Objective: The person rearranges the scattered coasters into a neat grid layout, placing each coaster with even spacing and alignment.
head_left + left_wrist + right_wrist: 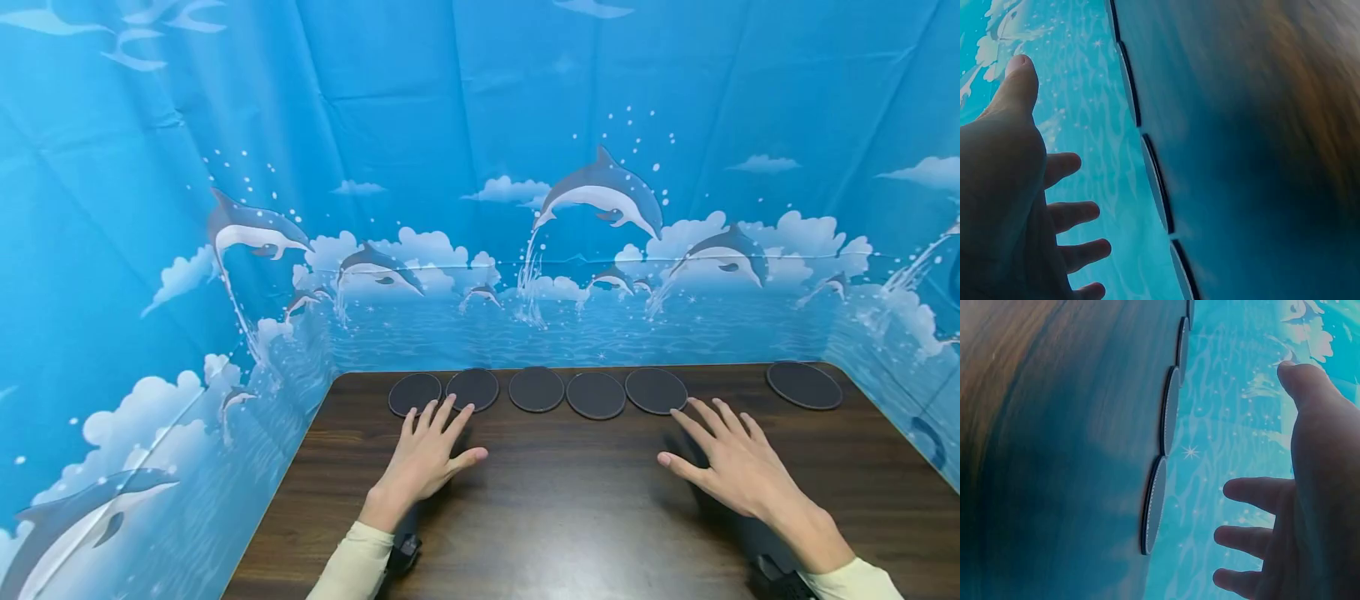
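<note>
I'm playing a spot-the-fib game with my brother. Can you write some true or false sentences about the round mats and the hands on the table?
1. Six mats lie on the table. True: five in a row, starting with the left mat, plus the far mat set apart at the right.
2. The left hand holds a mat. False: its fingers are spread and hold nothing, just near the row.
3. The right hand is open. True.
4. The mats are stacked in a pile. False: they lie flat, side by side.
5. The backdrop shows dolphins. True.
</note>
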The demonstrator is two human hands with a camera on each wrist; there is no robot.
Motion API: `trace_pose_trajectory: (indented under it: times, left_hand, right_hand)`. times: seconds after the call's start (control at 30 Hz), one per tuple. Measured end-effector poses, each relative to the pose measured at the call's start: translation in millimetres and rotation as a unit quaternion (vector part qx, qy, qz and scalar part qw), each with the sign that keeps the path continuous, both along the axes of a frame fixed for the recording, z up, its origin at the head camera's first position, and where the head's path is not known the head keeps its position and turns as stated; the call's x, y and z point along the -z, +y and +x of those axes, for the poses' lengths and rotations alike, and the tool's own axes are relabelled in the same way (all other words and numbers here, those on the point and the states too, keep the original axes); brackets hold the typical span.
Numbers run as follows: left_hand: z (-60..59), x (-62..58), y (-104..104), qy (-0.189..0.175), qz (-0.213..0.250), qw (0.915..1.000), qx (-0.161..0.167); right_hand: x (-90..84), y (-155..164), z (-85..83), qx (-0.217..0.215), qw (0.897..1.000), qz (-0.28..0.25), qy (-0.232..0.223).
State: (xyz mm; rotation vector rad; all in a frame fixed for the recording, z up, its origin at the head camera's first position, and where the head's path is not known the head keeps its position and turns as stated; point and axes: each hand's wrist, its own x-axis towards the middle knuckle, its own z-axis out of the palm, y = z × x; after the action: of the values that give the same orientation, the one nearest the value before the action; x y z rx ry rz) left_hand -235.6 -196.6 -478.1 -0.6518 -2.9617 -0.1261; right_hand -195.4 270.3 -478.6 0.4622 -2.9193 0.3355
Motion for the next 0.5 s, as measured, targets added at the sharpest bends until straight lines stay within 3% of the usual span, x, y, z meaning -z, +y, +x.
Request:
trace_pose_trajectory:
  times: [0.5]
  left_hand:
    - [-8.8, 7.4, 34, -0.016, 0.003, 0.9994, 0.029]
  right_hand:
    - [9.3, -10, -15.3, -0.007, 1.000, 0.000, -0.013]
